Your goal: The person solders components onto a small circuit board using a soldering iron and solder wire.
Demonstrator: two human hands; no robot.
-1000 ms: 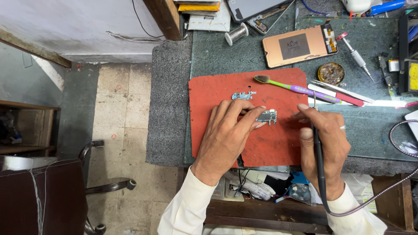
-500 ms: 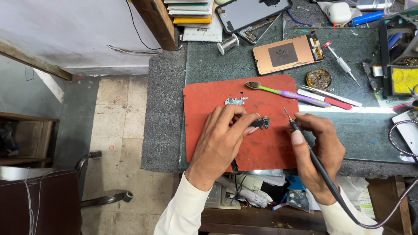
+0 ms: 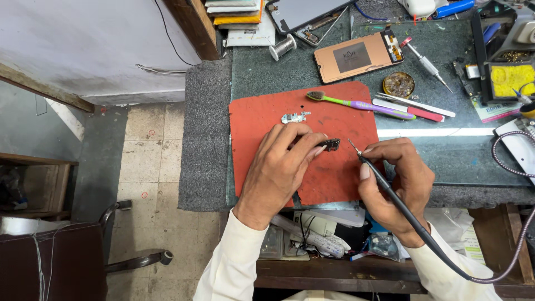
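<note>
Two hands at work on the red mat (image 3: 262,120) — left hand (image 3: 278,167) pinches a small circuit board (image 3: 331,144), right hand (image 3: 398,181) grips a soldering iron (image 3: 384,184), tip just beside it. Risk: a slip could burn fingertips; the cord could snag.

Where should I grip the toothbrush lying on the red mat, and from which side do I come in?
Grip the toothbrush on its purple handle section, probably from above, fingers across its width. It lies flat with the bristle head to the left on the red mat, and the handle's right end sits close to the white and red tools, so mid-handle looks least crowded.
</note>
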